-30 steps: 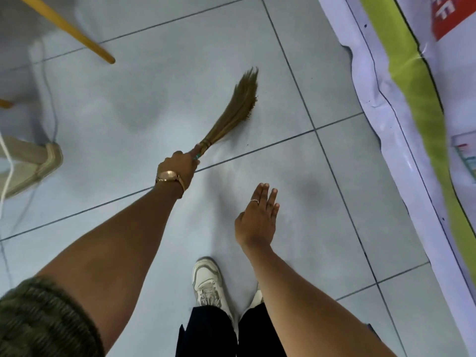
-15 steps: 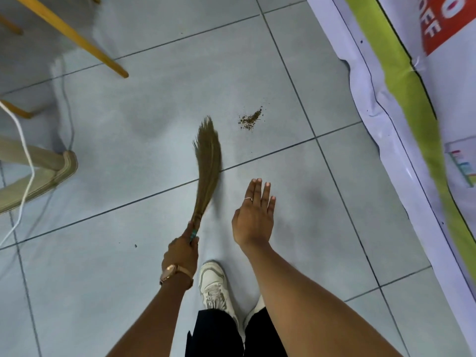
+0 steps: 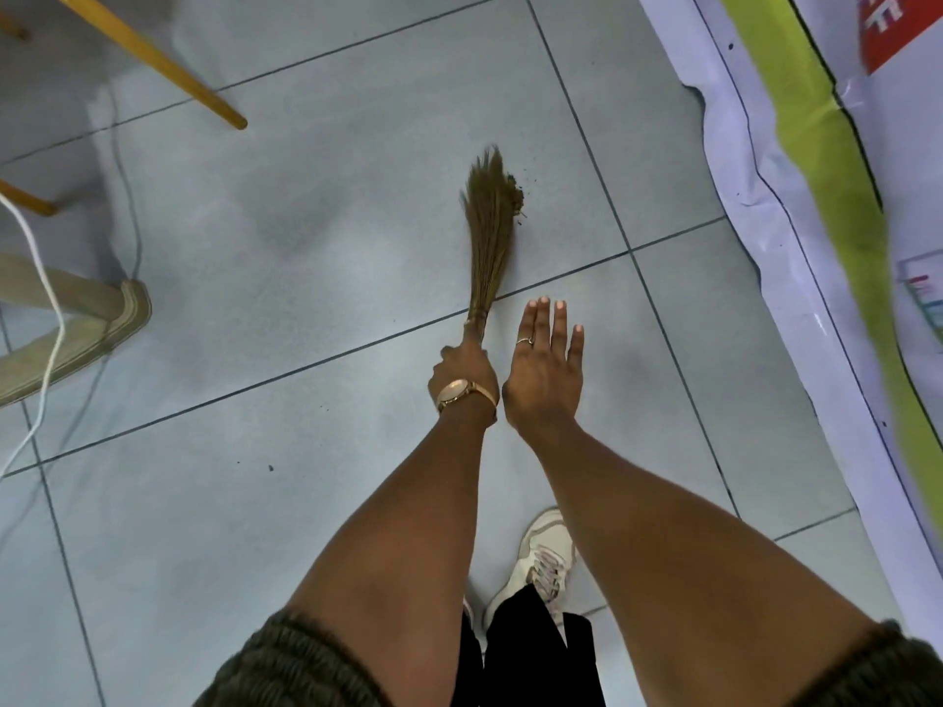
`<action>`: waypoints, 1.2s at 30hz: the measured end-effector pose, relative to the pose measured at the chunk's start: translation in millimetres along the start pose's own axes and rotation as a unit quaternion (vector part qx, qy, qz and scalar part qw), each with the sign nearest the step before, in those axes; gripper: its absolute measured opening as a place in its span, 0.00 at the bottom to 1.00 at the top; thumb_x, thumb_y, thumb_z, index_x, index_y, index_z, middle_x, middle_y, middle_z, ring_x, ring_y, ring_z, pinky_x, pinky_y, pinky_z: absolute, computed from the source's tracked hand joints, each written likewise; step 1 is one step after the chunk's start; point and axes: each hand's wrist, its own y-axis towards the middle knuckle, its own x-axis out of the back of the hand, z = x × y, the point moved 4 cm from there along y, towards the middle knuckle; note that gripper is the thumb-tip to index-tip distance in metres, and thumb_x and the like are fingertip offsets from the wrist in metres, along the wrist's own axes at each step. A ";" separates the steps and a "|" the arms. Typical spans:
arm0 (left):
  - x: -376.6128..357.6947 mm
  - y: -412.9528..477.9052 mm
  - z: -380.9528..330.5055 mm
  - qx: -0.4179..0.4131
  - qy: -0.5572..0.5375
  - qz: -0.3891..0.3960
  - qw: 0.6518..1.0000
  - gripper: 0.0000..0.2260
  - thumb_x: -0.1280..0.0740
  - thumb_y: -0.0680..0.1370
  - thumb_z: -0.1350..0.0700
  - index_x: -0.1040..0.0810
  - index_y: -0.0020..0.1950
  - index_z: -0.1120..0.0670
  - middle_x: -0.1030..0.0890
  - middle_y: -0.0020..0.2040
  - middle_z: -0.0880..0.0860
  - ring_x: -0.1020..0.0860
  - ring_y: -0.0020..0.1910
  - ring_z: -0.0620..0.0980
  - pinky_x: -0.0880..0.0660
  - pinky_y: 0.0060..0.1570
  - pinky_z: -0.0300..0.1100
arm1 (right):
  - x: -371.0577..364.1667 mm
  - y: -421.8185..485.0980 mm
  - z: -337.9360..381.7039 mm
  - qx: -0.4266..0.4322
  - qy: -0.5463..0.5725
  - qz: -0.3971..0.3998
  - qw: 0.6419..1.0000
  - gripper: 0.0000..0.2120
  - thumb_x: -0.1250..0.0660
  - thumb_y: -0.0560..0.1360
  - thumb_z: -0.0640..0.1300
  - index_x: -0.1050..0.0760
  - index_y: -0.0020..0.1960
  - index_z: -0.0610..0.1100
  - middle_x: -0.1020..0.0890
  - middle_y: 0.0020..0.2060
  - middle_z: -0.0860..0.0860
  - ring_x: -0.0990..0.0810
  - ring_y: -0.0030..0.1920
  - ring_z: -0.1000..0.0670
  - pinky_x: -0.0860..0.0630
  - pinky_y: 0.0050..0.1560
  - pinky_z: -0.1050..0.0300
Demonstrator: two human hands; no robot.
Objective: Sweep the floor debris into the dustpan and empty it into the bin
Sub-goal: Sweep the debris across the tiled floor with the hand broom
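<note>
Grey tiled floor (image 3: 306, 278) fills the frame, with a printed banner (image 3: 796, 206) along the right edge. At centre, the left hand (image 3: 467, 372) is closed around the bound end of a straw broom (image 3: 491, 232), whose bristle tips touch a small debris pile (image 3: 518, 196). Just beside it, the right hand (image 3: 546, 369) hovers flat, fingers spread, holding nothing.

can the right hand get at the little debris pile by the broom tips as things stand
Probably yes: the right hand is open and empty, with only bare tile between it and the debris pile. It is still short of the pile, so it would need a forward reach.
</note>
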 end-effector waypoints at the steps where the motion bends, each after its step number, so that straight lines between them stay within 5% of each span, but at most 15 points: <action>1: 2.6 3.2 -6.4 -0.004 0.000 -0.007 1.000 0.19 0.45 0.82 0.52 0.38 0.73 0.48 0.23 0.59 0.62 0.22 0.57 0.64 0.25 0.52 0.53 | 2.1 1.8 -1.7 -0.004 0.000 0.000 1.000 0.44 0.36 0.78 0.50 0.64 0.78 0.40 0.60 0.79 0.43 0.63 0.79 0.42 0.60 0.78 0.45; 6: 24.3 3.9 -22.5 -0.045 0.032 -0.037 0.998 0.23 0.44 0.82 0.52 0.44 0.77 0.47 0.23 0.60 0.61 0.21 0.54 0.63 0.22 0.52 0.54 | 15.8 1.3 -6.5 -0.032 0.039 0.003 0.999 0.42 0.37 0.78 0.49 0.64 0.78 0.40 0.60 0.79 0.43 0.63 0.79 0.42 0.60 0.79 0.45; 14: 59.4 -62.0 21.8 -0.076 0.109 -0.090 0.987 0.31 0.37 0.78 0.58 0.47 0.77 0.43 0.27 0.58 0.59 0.22 0.36 0.57 0.24 0.34 0.48 | 26.6 -26.6 -20.8 -0.048 0.092 -0.005 0.995 0.40 0.39 0.79 0.48 0.62 0.79 0.40 0.58 0.79 0.44 0.62 0.79 0.42 0.57 0.79 0.45; 20: 51.6 -112.9 73.4 -0.039 0.096 -0.052 0.993 0.31 0.40 0.80 0.55 0.51 0.78 0.41 0.29 0.54 0.57 0.25 0.34 0.58 0.24 0.38 0.51 | 6.2 -64.8 -37.2 -0.076 0.124 -0.001 0.989 0.36 0.42 0.80 0.42 0.62 0.78 0.39 0.58 0.79 0.43 0.62 0.79 0.42 0.58 0.79 0.45; 26: 22.9 -154.8 108.4 0.013 0.109 0.049 0.993 0.28 0.42 0.81 0.49 0.51 0.77 0.38 0.25 0.54 0.57 0.21 0.48 0.61 0.24 0.45 0.50 | -16.7 -91.2 -38.4 -0.097 0.130 0.038 0.986 0.35 0.44 0.79 0.39 0.61 0.78 0.38 0.57 0.79 0.43 0.61 0.79 0.42 0.60 0.79 0.45; 31: 4.0 -145.1 69.6 0.064 0.065 0.138 0.986 0.27 0.44 0.81 0.50 0.49 0.78 0.44 0.27 0.67 0.59 0.26 0.63 0.61 0.28 0.61 0.53 | 3.2 -88.1 -28.4 -0.071 0.121 0.033 0.990 0.36 0.43 0.80 0.42 0.62 0.78 0.38 0.57 0.79 0.43 0.61 0.79 0.42 0.59 0.79 0.44; 36: 5.6 -129.6 10.2 0.066 0.046 0.172 0.982 0.25 0.43 0.80 0.53 0.43 0.77 0.53 0.30 0.70 0.60 0.29 0.67 0.62 0.30 0.64 0.53 | 39.3 -74.5 -29.7 -0.056 0.100 0.020 0.993 0.34 0.45 0.81 0.43 0.61 0.78 0.38 0.57 0.79 0.43 0.62 0.79 0.42 0.58 0.79 0.43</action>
